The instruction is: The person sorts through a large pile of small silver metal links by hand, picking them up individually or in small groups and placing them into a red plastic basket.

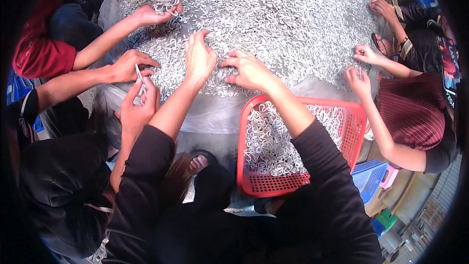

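A broad heap of small silvery S-shaped metal hooks (273, 24) is spread over a sheet in front of me. My left hand (199, 58) rests at the heap's near side, its back toward me, fingers stretched forward and slightly bent, with nothing seen in it. To its right, my right hand (247, 71) reaches over the hooks with thumb and fingers apart and curved; hooks lie between and under the fingertips. Beneath my right forearm, a red plastic basket (278, 189) holds many tangled white-silver hooks (267, 142).
At left, a co-worker's hand (155, 12) cups several hooks; another co-worker's hands (139, 98) hold a slim metal tool close to my left forearm. More co-workers' hands (360, 82) are at right. A blue basket (370, 180) stands beyond the red one. Translucent sheeting (215, 110) borders the heap.
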Motion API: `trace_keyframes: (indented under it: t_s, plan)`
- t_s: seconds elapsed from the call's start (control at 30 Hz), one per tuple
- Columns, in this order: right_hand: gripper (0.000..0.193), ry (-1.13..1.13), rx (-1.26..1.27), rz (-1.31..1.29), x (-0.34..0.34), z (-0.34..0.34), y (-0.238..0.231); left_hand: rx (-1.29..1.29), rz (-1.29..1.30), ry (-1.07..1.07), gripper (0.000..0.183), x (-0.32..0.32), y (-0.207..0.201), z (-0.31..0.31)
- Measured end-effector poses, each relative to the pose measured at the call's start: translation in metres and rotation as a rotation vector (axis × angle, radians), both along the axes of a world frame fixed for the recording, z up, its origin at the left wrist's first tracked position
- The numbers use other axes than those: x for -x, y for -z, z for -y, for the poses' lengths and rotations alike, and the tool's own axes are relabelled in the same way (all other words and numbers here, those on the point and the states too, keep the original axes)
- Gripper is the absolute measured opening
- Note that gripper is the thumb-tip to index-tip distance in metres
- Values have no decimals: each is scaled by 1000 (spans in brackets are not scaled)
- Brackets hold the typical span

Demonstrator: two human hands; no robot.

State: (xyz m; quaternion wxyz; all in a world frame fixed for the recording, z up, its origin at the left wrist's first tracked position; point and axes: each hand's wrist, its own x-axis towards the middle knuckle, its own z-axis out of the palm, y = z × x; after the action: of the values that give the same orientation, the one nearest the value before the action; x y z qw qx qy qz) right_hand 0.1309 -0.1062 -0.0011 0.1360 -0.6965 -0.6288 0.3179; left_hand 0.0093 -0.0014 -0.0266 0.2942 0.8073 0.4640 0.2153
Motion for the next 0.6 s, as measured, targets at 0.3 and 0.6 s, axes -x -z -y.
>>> trace_keyframes:
  t_s: [0.3, 0.6]
  plan:
    - [54, 583, 102, -328, -129, -34, 34, 171, -52, -9, 39, -38, 64, -65]
    - [58, 222, 147, -320, -93, -34, 14, 387, 354, 435, 24, -53, 15, 6]
